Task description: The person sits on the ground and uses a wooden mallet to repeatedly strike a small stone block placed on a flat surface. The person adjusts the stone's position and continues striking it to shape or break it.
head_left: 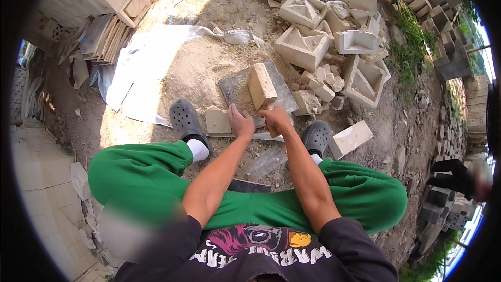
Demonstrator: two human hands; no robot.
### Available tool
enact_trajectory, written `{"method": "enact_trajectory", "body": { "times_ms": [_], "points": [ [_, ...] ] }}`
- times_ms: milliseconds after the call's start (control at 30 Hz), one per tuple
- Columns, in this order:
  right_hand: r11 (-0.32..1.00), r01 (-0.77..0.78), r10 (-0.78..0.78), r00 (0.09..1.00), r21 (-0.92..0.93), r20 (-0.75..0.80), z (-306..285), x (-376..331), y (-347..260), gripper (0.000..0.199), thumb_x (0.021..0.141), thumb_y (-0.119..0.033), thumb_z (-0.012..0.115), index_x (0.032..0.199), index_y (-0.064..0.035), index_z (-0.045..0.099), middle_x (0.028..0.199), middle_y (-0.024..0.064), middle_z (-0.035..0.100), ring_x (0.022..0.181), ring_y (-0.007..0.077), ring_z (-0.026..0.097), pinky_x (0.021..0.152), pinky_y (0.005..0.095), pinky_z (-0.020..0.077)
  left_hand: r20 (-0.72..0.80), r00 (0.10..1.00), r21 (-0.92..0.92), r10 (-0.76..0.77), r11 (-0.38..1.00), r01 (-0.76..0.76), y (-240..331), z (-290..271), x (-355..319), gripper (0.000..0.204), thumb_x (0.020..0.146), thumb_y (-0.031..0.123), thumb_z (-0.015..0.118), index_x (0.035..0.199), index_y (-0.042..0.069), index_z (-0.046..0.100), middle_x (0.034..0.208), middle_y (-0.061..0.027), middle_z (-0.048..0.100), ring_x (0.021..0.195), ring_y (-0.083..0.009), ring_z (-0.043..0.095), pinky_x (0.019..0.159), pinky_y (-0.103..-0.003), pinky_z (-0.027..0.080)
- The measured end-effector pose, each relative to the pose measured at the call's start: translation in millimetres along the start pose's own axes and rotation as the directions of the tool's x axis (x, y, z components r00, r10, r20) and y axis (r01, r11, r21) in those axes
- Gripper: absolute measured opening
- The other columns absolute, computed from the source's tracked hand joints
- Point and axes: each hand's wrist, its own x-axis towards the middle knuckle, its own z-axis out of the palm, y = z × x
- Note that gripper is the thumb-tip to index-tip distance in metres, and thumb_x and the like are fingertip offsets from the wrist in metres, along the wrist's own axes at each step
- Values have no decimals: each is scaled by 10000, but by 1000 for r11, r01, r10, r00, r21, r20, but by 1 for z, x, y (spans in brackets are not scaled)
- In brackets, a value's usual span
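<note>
- Block (262,87): I locate it on the grey plate (284,92), ahead of both hands. Its long axis points away from the person, far end slightly to the left.
- Right hand (276,119): I read it as closed around a brown piece (274,132) that shows below the fingers. The hand sits just short of the block's near end. I cannot tell whether the brown piece joins the block.
- Left hand (241,122): I read the fingers as extended and nearly together, pointing forward. It lies to the left of the right hand, near the plate's near edge; the block is ahead and to its right. I cannot tell how firmly it presses.
- Chunk (216,120): I note this pale piece just left of the left hand.
- Shoes: the left shoe (189,123) and right shoe (317,138) flank the hands.
- Brick (352,139): I see it to the right of the right shoe.
- Rubble (319,81): it lies to the right of the plate.
</note>
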Motion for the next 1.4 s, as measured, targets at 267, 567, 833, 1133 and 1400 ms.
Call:
{"method": "enact_trajectory", "body": {
  "times_ms": [267,567,833,1133,1400],
  "points": [
    [944,-73,103,992,323,-78,-49,-9,-11,288,719,-192,749,748,78,654,653,130,654,522,245,671,484,368,514,293,772,-251,-564,734,631,-19,-4,-9,626,1005,389,539,1371,-109,444,1301,-238,555,1169,-329,569,937,-427,496],
    [853,-27,102,988,521,-117,-113,-28,-58,264,773,-177,721,878,34,601,694,104,599,530,231,621,478,387,521,360,852,-501,-379,692,519,7,-37,4,414,971,317,525,1156,-53,554,899,-140,661,647,-201,647,466,-305,478],
    [844,136,-20,975,519,-223,-143,-59,-102,250,775,-227,710,813,-1,610,660,93,600,511,222,608,481,374,512,578,755,-646,-310,392,655,99,-94,107,261,986,259,458,1069,41,575,805,-84,649,615,-164,631,460,-275,517],
    [869,114,-18,980,481,-199,-123,-40,-86,283,789,-232,705,857,22,601,653,109,600,497,229,603,471,375,504,521,757,-655,-394,384,651,149,-102,152,316,990,311,405,1018,58,592,798,-90,643,680,-235,643,601,-394,559],
    [865,138,-23,972,483,-235,-112,-49,-82,242,797,-203,689,822,16,590,636,109,588,478,237,592,455,388,498,637,678,-529,-366,433,730,149,-114,138,376,1006,352,418,1186,61,574,1143,-125,635,1058,-309,635,953,-535,535]
  ]
}}
